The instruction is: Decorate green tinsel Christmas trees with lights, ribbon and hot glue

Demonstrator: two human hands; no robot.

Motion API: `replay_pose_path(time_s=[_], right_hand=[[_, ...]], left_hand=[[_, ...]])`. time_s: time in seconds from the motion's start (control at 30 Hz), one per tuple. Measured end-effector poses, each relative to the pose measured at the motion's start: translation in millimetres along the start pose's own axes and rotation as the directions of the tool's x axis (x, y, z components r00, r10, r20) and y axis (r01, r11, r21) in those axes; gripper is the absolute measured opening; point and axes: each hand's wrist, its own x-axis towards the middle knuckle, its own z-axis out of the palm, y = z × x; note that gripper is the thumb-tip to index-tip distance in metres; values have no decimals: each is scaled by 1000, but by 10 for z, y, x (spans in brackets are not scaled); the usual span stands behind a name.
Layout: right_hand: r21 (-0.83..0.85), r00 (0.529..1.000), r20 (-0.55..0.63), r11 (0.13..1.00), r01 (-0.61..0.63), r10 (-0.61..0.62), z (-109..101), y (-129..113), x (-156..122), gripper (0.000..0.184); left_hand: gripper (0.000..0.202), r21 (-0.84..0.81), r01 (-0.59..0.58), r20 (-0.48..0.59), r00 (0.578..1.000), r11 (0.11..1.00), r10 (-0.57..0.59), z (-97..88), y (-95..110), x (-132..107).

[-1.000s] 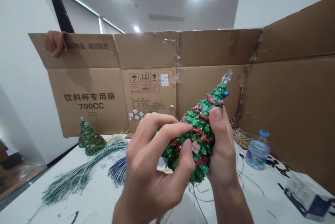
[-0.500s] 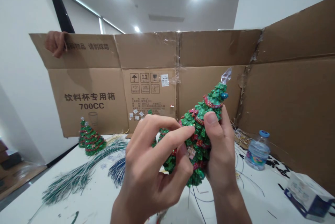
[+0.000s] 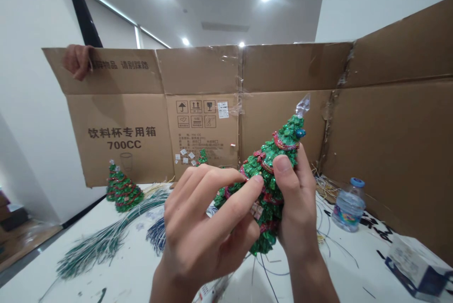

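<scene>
A glittery green Christmas tree figurine [image 3: 272, 189] with red garlands, a blue ornament and a clear pointed tip leans to the right in front of me. My right hand [image 3: 297, 204] is closed around its right side, thumb across the front. My left hand [image 3: 208, 218] is in front of the lower left part, partly covering it. Its index fingertip presses on the tree's front beside a tiny pale dot, with the other fingers bent. What those fingers pinch, if anything, is too small or hidden to make out.
Behind stands a cardboard wall [image 3: 283, 119], gripped at its upper left by another person's hand [image 3: 77, 61]. Smaller trees [image 3: 123, 189], green cords [image 3: 102, 241] and blue cords [image 3: 156, 232] lie left. A water bottle [image 3: 348, 206] and white-blue box [image 3: 417, 265] are right.
The tree and my right hand have shifted slightly left and down. My left hand has dropped a little, its index fingertip still on the tree's front.
</scene>
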Motion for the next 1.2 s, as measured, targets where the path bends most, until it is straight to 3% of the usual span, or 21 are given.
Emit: replay_pose_path(time_s=[1.2], right_hand=[[-15, 997, 46, 998, 60, -59, -21, 58, 7, 27]], left_hand=[[40, -63, 20, -23, 1000, 998, -22, 2, -9, -13]])
